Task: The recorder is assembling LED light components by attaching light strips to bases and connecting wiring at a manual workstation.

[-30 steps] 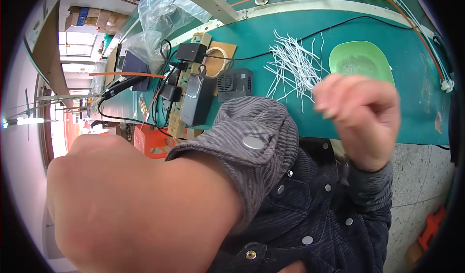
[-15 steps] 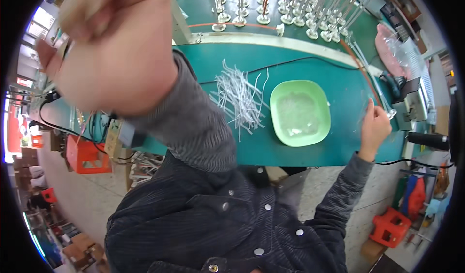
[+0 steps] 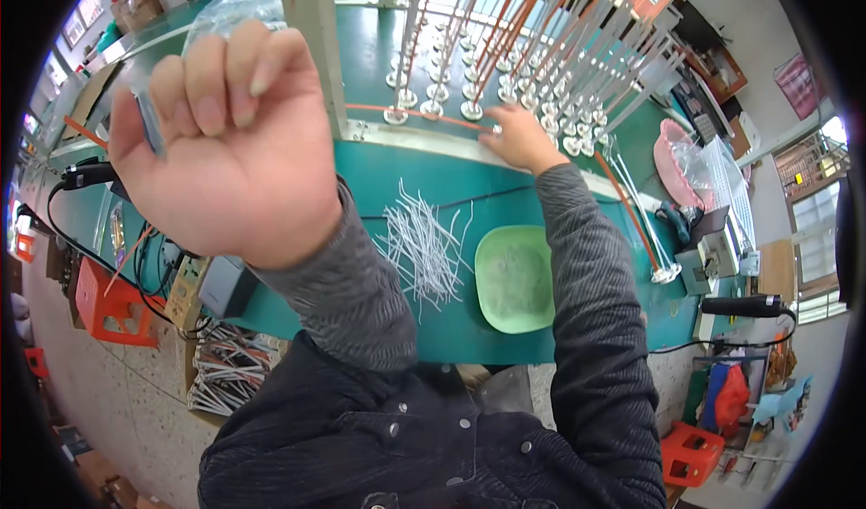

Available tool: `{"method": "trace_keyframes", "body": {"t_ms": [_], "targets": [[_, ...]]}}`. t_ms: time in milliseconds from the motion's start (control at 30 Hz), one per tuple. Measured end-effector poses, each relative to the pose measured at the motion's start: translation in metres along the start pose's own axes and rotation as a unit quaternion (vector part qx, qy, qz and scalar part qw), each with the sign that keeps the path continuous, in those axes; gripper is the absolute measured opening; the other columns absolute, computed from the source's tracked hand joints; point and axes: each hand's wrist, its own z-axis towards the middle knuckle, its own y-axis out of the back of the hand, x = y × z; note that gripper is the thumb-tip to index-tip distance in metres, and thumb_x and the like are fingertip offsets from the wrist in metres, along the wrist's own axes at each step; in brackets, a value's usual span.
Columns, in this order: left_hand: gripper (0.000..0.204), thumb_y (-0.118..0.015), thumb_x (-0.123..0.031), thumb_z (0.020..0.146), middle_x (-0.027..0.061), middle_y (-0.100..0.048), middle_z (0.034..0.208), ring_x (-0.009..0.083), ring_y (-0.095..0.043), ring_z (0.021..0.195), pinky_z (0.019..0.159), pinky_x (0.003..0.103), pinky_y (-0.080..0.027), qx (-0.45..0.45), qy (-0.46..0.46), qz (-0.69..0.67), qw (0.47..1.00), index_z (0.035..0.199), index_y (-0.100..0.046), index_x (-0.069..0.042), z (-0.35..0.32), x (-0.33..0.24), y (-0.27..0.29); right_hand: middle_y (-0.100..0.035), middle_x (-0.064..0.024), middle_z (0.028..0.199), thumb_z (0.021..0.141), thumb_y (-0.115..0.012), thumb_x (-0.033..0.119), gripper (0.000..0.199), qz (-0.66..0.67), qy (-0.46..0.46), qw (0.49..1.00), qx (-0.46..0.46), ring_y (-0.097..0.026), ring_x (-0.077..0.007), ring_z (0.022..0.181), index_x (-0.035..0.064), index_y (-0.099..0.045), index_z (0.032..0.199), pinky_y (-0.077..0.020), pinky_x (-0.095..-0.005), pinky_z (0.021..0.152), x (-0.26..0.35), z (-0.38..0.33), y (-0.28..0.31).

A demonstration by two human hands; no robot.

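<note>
1. The left hand (image 3: 230,152) is raised, fingers loosely curled, palm bare; the right hand's (image 3: 521,139) grip cannot be told.
2. A slim orange rod (image 3: 451,121) lies near the pale rail (image 3: 401,136), by the right hand.
3. Likely light, bendable; best held mid-length.

Dark cloth jacket (image 3: 424,459), shiny round metal snaps (image 3: 526,448), kinda greyish striped fabric sleeves (image 3: 591,265) that stop just behind both hands (image 3: 234,148).

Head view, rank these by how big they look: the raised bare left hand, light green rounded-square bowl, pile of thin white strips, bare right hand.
1. Bare left hand, likely enlarged by nearness.
2. Light green bowl and pile of thin white strips: too alike to rank; grey sleeve hides part of the bowl.
3. Bare right hand.
</note>
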Motion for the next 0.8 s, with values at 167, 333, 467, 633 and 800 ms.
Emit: {"method": "trace_keyframes", "body": {"t_ms": [167, 333, 467, 633, 800], "targets": [[0.035, -0.05, -0.028, 0.084, -0.001, -0.031, 0.057, 0.0143, -0.031, 0.058, 0.062, 0.031, -0.032, 0.018, -0.016, -0.001, 1.0, 0.058, -0.03, -0.015, -0.003, -0.003, -0.002, -0.067, -0.0177, 0.083, 0.08, -0.069, 0.015, 0.015, -0.018, -0.041, 0.999, 0.014, -0.064, -0.0373, 0.081, 0.0041, -0.07, 0.091, -0.0516, -0.0436, 0.072, 0.026, -0.022, 0.023], [0.038, -0.048, -0.03, 0.087, 0.0001, -0.03, 0.057, 0.0148, -0.031, 0.06, 0.062, 0.032, -0.031, 0.005, -0.112, 0.122, 0.986, 0.058, -0.03, -0.015, -0.002, 0.01, -0.002, -0.068, -0.0134, 0.081, 0.085, -0.066, 0.009, 0.01, 0.101, -0.142, 0.982, -0.072, -0.065, -0.0263, 0.066, -0.0011, -0.068, 0.088, -0.0501, -0.0319, 0.059, 0.084, -0.089, 0.114], [0.032, -0.039, -0.019, 0.094, 0.0031, -0.041, 0.063, 0.0145, -0.042, 0.064, 0.063, 0.03, -0.037, 0.004, -0.198, 0.296, 0.935, 0.066, -0.045, -0.004, 0.004, 0.061, 0.011, -0.067, -0.0146, 0.083, 0.092, -0.059, 0.011, 0.017, 0.548, -0.281, 0.777, -0.13, -0.063, -0.0192, 0.065, -0.0057, -0.065, 0.093, -0.0486, -0.0255, 0.055, 0.115, -0.144, 0.143], [0.045, -0.037, -0.03, 0.102, 0.0061, -0.064, 0.084, 0.0138, -0.055, 0.075, 0.074, 0.026, -0.045, 0.076, 0.193, 0.311, 0.927, 0.086, -0.064, 0.002, -0.044, 0.168, -0.007, -0.065, -0.0239, 0.086, 0.095, -0.049, 0.015, 0.025, 0.681, -0.244, 0.659, -0.206, -0.059, -0.0188, 0.056, -0.0074, -0.06, 0.099, -0.0472, -0.0253, 0.048, 0.138, -0.175, 0.169], [0.056, -0.036, -0.04, 0.104, 0.0097, -0.07, 0.082, 0.0117, -0.061, 0.067, 0.064, 0.024, -0.048, 0.166, 0.472, 0.084, 0.862, 0.086, -0.068, 0.003, -0.112, 0.204, -0.031, -0.065, -0.0212, 0.095, 0.102, -0.039, 0.04, 0.05, 0.758, -0.222, 0.554, -0.264, -0.053, -0.0128, 0.045, -0.0051, -0.058, 0.109, -0.0378, -0.0207, 0.034, 0.145, -0.178, 0.187]]}}
